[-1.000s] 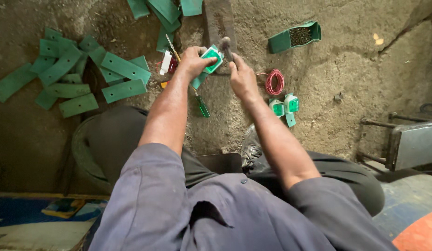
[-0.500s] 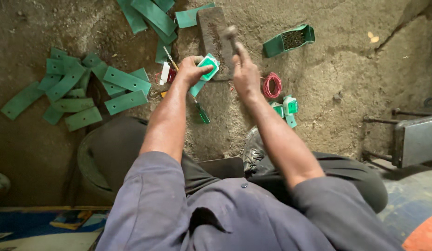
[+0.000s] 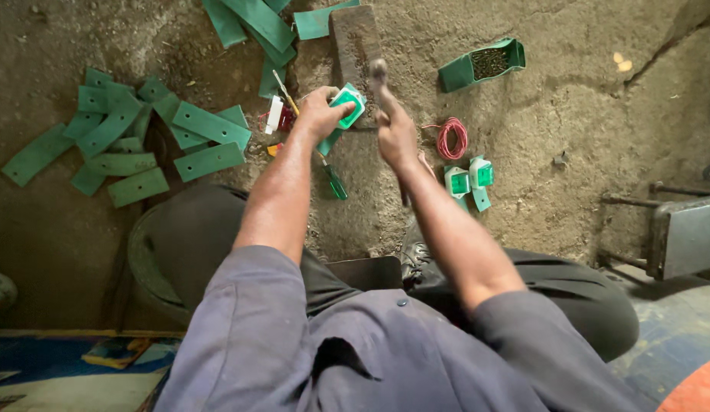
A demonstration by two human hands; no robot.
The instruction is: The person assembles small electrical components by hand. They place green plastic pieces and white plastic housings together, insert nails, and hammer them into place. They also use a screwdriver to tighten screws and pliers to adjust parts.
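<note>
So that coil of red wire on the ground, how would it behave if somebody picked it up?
The coil of red wire looks thin and loosely wound, so it is probably light and floppy, sagging out of round when lifted. A loose end trails toward the right hand, so it may snag or unwind. Lying flat, it seems unlikely to roll.

Single head-worn view, which looked steeply down from above the seated person's grey-shirted shoulders onto the dusty concrete floor (image 3: 569, 152), with the top of the frame lying farthest from the body. The left hand (image 3: 318, 113) and right hand (image 3: 395, 133) sat near mid-frame at arm's length, over a flat grey stone slab (image 3: 353, 34). No second view overlapped it.
</note>
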